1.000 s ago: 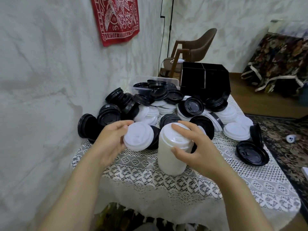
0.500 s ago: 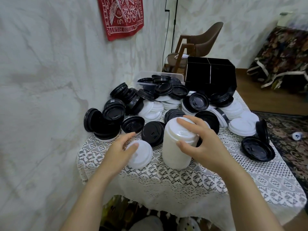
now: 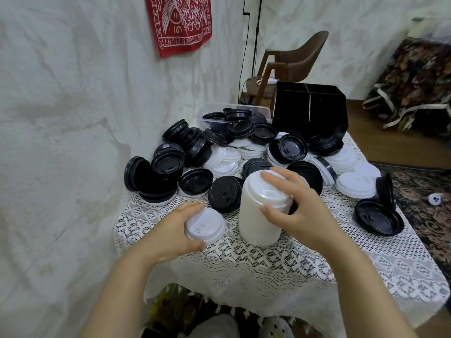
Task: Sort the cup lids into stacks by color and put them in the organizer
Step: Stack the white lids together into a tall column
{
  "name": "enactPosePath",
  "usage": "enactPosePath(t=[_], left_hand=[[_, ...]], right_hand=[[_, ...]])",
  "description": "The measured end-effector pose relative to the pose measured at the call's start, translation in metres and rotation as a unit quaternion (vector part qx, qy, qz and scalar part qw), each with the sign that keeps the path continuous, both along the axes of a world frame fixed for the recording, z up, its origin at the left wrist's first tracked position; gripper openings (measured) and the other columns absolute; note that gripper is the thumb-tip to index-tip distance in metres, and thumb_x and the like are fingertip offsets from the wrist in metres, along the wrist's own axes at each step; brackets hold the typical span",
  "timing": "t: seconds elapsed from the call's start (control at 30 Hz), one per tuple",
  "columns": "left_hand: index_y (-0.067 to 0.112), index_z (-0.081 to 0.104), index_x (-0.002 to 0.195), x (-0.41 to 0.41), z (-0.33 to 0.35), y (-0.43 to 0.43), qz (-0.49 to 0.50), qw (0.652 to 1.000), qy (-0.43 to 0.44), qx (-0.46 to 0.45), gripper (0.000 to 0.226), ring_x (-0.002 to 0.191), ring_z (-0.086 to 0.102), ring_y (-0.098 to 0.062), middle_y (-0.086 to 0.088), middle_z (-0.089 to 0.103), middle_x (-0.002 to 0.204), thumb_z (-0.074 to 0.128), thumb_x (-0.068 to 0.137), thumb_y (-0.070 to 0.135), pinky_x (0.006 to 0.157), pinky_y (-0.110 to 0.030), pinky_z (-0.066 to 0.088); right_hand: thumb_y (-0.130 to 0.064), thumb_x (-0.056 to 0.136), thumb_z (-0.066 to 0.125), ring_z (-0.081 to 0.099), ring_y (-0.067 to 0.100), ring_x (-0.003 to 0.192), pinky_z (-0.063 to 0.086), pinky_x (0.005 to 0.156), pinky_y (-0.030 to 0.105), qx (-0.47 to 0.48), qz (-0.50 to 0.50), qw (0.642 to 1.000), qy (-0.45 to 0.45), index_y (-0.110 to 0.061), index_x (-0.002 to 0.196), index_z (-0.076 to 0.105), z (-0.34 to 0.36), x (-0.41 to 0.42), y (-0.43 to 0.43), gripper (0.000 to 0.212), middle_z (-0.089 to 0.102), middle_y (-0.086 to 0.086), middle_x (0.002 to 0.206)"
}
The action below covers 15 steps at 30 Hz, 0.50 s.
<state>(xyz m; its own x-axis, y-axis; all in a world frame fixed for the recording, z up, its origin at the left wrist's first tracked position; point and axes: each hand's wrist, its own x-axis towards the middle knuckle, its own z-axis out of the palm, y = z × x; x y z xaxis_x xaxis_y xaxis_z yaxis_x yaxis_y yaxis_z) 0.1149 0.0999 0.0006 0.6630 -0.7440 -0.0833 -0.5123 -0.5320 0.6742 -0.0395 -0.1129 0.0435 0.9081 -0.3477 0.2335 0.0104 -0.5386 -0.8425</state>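
Lace-covered worktop (image 3: 268,259) holds a largely unsorted heap of black and white lids (image 3: 244,142). The right hand (image 3: 300,211) grips one tall white stack (image 3: 258,215), and the left hand (image 3: 168,232) holds a white lid (image 3: 205,224) beside it. The black organizer (image 3: 310,111) behind seems empty.

Behind lid stack (image 3: 258,215), lid pile (image 3: 292,150); behind that, organizer (image 3: 310,118)

Bare lace tablecloth (image 3: 317,264) lies open along the near edge; heaped lids (image 3: 291,148) crowd the way to the organizer (image 3: 310,113).

Red banner (image 3: 181,23) cut off at the top; black lids (image 3: 240,129) hide most of the clear tub (image 3: 261,109) at the far edge of the table (image 3: 317,254).
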Motion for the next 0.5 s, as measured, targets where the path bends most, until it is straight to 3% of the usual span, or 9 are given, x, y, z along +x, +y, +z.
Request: enactPosePath(t=[0.1,0.17,0.33,0.5], left_hand=[[0.023,0.043,0.142,-0.004,0.005,0.001,0.013,0.999,-0.020,-0.033,0.082,0.120,0.038,-0.001,0.025,0.038,0.130,0.084,0.071,0.023,0.086,0.000,0.031],[0.023,0.050,0.137,-0.007,0.013,0.001,0.028,0.997,-0.017,-0.073,0.076,0.115,0.043,-0.001,0.030,0.041,0.124,0.085,0.070,0.025,0.077,0.000,0.039],[0.025,0.058,0.128,-0.016,0.038,-0.002,0.051,0.971,0.014,-0.233,0.081,0.114,0.053,0.005,0.027,0.053,0.120,0.077,0.054,0.052,0.089,-0.007,0.043],[0.016,0.054,0.133,-0.029,0.062,-0.031,0.038,0.949,-0.003,-0.312,0.077,0.119,0.048,0.011,0.019,0.049,0.133,0.076,0.064,0.042,0.095,-0.008,0.041]], right_hand=[[-0.018,0.084,0.073,0.033,-0.029,0.112,0.032,0.087,-0.004,0.006,0.003,1.000,-0.003,-0.040,0.125,0.051,0.000,-0.001,0.000,0.052,0.037,-0.029,0.136],[-0.017,0.083,0.074,0.034,-0.028,0.112,0.032,0.087,-0.003,0.009,0.003,1.000,-0.008,-0.039,0.126,0.052,-0.001,-0.001,0.001,0.052,0.038,-0.029,0.135],[-0.017,0.082,0.075,0.033,-0.029,0.111,0.030,0.084,-0.006,0.008,-0.009,1.000,-0.018,-0.035,0.136,0.046,-0.004,0.000,0.000,0.064,0.038,-0.033,0.131],[-0.022,0.078,0.078,0.040,-0.017,0.119,0.037,0.090,0.000,0.036,-0.020,0.999,-0.022,-0.047,0.138,0.035,-0.009,0.001,-0.002,0.078,0.042,-0.031,0.130]])
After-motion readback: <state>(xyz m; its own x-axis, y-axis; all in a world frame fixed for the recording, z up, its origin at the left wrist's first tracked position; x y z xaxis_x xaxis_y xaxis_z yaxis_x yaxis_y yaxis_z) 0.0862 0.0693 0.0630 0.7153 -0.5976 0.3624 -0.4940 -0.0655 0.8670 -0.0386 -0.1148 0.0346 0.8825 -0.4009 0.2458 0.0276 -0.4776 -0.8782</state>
